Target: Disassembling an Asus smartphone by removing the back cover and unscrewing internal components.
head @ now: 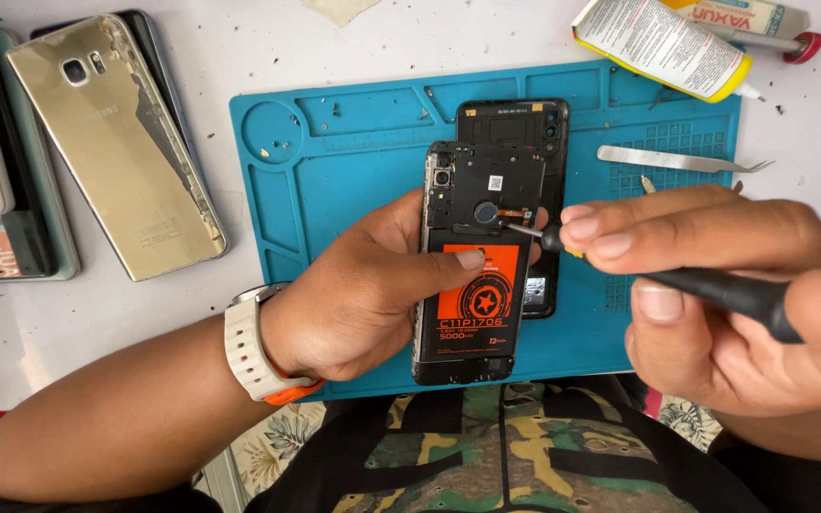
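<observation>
Head view: my left hand [353, 294] grips the opened phone [472, 266] from its left edge, thumb pressed flat on the orange-and-black battery [479, 294], the other fingers wrapped behind and hidden. Phone is held just above the blue repair mat [334, 161], long axis running near-to-far, camera end far. My right hand [743, 294] comes in from the right, fingers pinching a black screwdriver [715, 290]; index and middle fingertips sit on the shaft near the tip, thumb under it. Shaft lies roughly left-right, crossing the phone's long axis. Tip touches or sits just beside the round dark part [486, 213] in the upper middle of the phone frame; exact contact too small to tell. So the work spot lies left of my right fingertips, just far of my left thumb. Right hand is the nearer one to it.

Black back cover [548, 128] lies on the mat behind the phone. Metal tweezers [681, 160] on the mat's right, glue tube [662, 43] far right on the surface, gold phone [116, 142] at left. White watch [249, 347] on my left wrist.
</observation>
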